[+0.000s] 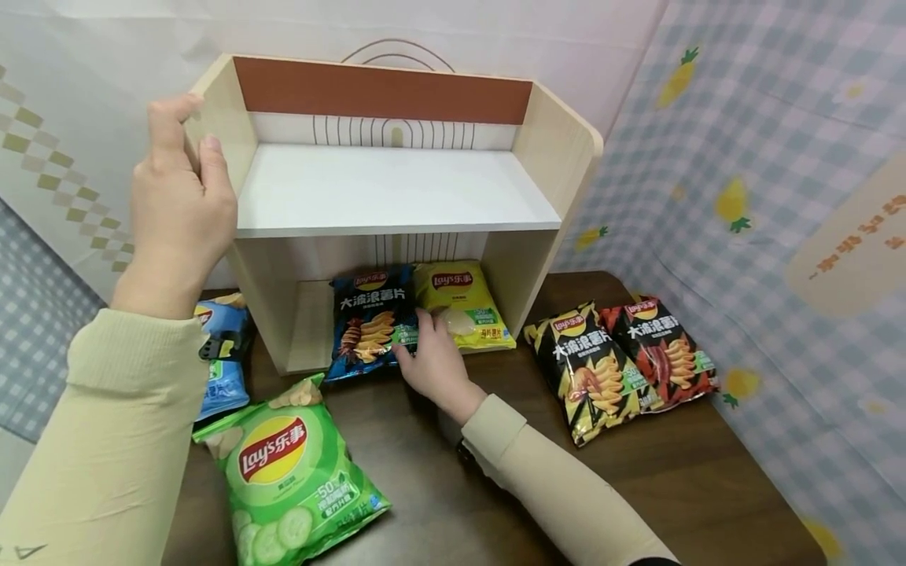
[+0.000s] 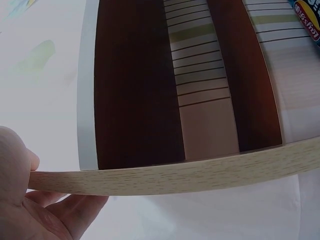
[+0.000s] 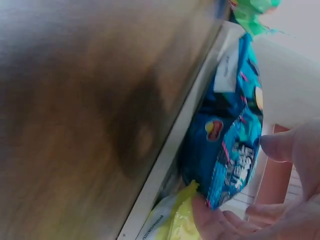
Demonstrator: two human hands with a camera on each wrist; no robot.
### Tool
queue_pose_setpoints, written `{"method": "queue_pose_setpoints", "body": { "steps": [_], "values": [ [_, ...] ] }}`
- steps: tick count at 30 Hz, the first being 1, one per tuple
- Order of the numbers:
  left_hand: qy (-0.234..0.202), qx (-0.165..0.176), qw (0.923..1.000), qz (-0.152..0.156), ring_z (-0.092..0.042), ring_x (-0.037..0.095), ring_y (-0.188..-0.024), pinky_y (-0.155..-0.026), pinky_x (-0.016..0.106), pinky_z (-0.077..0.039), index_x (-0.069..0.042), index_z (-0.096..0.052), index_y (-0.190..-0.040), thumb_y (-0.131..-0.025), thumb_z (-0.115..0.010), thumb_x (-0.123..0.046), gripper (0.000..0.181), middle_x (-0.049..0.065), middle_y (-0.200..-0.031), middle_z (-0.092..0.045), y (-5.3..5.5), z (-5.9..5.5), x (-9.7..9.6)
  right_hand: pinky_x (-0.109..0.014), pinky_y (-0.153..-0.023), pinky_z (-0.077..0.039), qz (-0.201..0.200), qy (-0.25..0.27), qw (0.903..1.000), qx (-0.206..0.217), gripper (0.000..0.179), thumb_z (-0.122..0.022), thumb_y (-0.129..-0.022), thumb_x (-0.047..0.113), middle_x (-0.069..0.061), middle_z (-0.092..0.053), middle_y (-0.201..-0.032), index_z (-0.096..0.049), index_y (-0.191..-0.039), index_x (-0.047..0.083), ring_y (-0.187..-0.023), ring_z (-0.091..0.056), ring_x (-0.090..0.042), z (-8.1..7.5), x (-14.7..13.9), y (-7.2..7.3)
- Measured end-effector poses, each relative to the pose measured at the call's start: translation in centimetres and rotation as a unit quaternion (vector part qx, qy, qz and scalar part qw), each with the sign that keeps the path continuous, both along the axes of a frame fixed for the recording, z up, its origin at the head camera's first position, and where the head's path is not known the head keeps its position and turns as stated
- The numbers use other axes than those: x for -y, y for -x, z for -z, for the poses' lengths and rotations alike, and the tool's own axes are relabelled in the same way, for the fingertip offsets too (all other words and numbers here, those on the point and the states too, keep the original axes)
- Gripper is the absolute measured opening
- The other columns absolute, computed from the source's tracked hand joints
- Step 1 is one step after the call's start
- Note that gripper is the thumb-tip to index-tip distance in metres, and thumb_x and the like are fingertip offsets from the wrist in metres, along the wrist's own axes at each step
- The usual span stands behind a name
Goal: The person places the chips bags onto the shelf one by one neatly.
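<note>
My left hand [image 1: 185, 185] grips the upper front edge of the left side panel [image 2: 165, 177] of a two-tier shelf [image 1: 396, 189], thumb on one face and fingers on the other. On the lower tier, a dark blue Lay's chip bag [image 1: 371, 322] leans back beside a yellow Lay's chip bag [image 1: 460, 303]. My right hand [image 1: 437, 365] holds the dark blue bag by its lower right side, thumb on its front. In the right wrist view its fingers reach into the gap between the blue bag [image 3: 220, 135] and the yellow bag [image 3: 180, 220].
A green Lay's bag [image 1: 297, 479] lies on the brown table [image 1: 439, 503] in front of the shelf. A light blue bag [image 1: 225, 346] sits left of the shelf, partly behind my left arm. To the right lie a black-and-yellow bag [image 1: 591, 369] and a red-and-black bag [image 1: 665, 354], overlapping.
</note>
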State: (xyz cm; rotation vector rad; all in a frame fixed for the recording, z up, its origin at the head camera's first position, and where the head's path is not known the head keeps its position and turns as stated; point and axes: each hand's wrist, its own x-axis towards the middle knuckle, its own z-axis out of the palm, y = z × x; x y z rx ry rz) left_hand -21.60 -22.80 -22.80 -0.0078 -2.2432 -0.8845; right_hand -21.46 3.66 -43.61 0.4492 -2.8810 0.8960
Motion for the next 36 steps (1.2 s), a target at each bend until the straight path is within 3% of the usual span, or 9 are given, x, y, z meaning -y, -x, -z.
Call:
{"method": "queue_pose_setpoints", "body": {
  "steps": [3, 6, 11, 15, 20, 25, 28, 32, 36],
  "values": [
    [0.006, -0.003, 1.0000, -0.003, -0.047, 0.036, -0.075, -0.063, 0.040, -0.029, -0.027, -0.031, -0.143, -0.100, -0.028, -0.036, 0.044, 0.016, -0.075, -0.043, 0.0, 0.0, 0.0, -0.048, -0.094, -0.045, 0.020, 0.017, 0.9987, 0.043, 0.077, -0.061, -0.094, 0.042, -0.029, -0.032, -0.146, -0.027, -0.148, 0.000, -0.121, -0.049, -0.041, -0.1, 0.3, 0.5],
    [0.008, -0.007, 0.9999, -0.003, -0.042, 0.033, -0.069, -0.062, 0.039, -0.027, -0.027, -0.031, -0.143, -0.100, -0.028, -0.036, 0.044, 0.013, -0.072, -0.039, 0.0, 0.0, 0.0, -0.048, -0.094, -0.045, 0.032, 0.034, 0.9958, 0.079, 0.080, -0.064, -0.092, 0.043, -0.030, -0.033, -0.145, -0.026, -0.149, 0.000, -0.121, -0.049, -0.041, -0.1, 0.6, 0.9],
    [0.009, -0.011, 0.9999, -0.004, -0.043, 0.032, -0.069, -0.062, 0.039, -0.027, -0.028, -0.032, -0.143, -0.100, -0.028, -0.035, 0.044, 0.013, -0.072, -0.039, 0.0, 0.1, 0.1, -0.045, -0.093, -0.046, 0.024, 0.058, 0.9944, 0.085, 0.071, -0.067, -0.092, 0.035, -0.023, -0.046, -0.139, -0.034, -0.146, 0.002, -0.120, -0.052, -0.035, -0.4, 1.0, 1.6],
    [0.009, -0.006, 0.9999, -0.004, -0.041, 0.032, -0.067, -0.061, 0.039, -0.027, -0.030, -0.031, -0.144, -0.100, -0.028, -0.035, 0.044, 0.013, -0.072, -0.039, -0.1, 0.0, 0.0, -0.044, -0.090, -0.048, 0.020, 0.047, 0.9973, 0.052, 0.061, -0.066, -0.093, 0.026, -0.020, -0.052, -0.135, -0.039, -0.143, 0.003, -0.114, -0.057, -0.033, -0.7, 0.4, 2.3],
    [0.010, -0.006, 0.9999, -0.002, -0.035, 0.029, -0.063, -0.061, 0.039, -0.026, -0.029, -0.031, -0.144, -0.101, -0.028, -0.035, 0.044, 0.013, -0.072, -0.037, -0.2, 0.0, 0.0, -0.045, -0.091, -0.047, 0.030, 0.024, 0.9989, 0.028, 0.057, -0.064, -0.095, 0.021, -0.020, -0.051, -0.136, -0.040, -0.144, 0.004, -0.114, -0.057, -0.033, 0.0, -1.4, 3.4],
    [0.007, -0.006, 1.0000, -0.002, -0.037, 0.029, -0.066, -0.061, 0.038, -0.027, -0.030, -0.031, -0.144, -0.101, -0.028, -0.035, 0.043, 0.014, -0.072, -0.038, 0.0, 0.1, 0.0, -0.044, -0.088, -0.048, 0.037, 0.037, 0.9986, 0.004, 0.050, -0.063, -0.095, 0.017, -0.017, -0.056, -0.131, -0.045, -0.140, 0.006, -0.111, -0.058, -0.032, 0.6, -2.7, 4.1],
    [0.007, -0.001, 1.0000, -0.001, -0.040, 0.030, -0.069, -0.062, 0.039, -0.028, -0.029, -0.031, -0.144, -0.101, -0.028, -0.035, 0.044, 0.013, -0.073, -0.038, 0.0, 0.2, 0.1, -0.043, -0.084, -0.050, 0.023, 0.046, 0.9982, -0.030, 0.043, -0.062, -0.095, 0.013, -0.017, -0.060, -0.123, -0.050, -0.135, 0.004, -0.105, -0.061, -0.031, 0.6, -2.8, 3.9],
    [0.007, 0.000, 1.0000, -0.001, -0.042, 0.030, -0.072, -0.062, 0.039, -0.028, -0.029, -0.030, -0.144, -0.101, -0.028, -0.035, 0.044, 0.013, -0.073, -0.039, 0.2, 0.3, 0.1, -0.043, -0.082, -0.051, -0.004, 0.038, 0.9938, -0.105, 0.033, -0.060, -0.094, 0.007, -0.015, -0.062, -0.115, -0.055, -0.126, 0.003, -0.100, -0.062, -0.030, 0.2, -2.3, 3.1],
    [0.007, -0.006, 1.0000, -0.002, -0.043, 0.030, -0.071, -0.062, 0.038, -0.028, -0.032, -0.031, -0.143, -0.101, -0.028, -0.035, 0.043, 0.013, -0.073, -0.040, 0.3, 0.4, 0.1, -0.043, -0.082, -0.050, 0.005, 0.015, 0.9872, -0.158, 0.032, -0.061, -0.093, 0.004, -0.015, -0.060, -0.114, -0.055, -0.124, 0.003, -0.100, -0.061, -0.029, -0.2, -2.0, 2.6]
  ]
}}
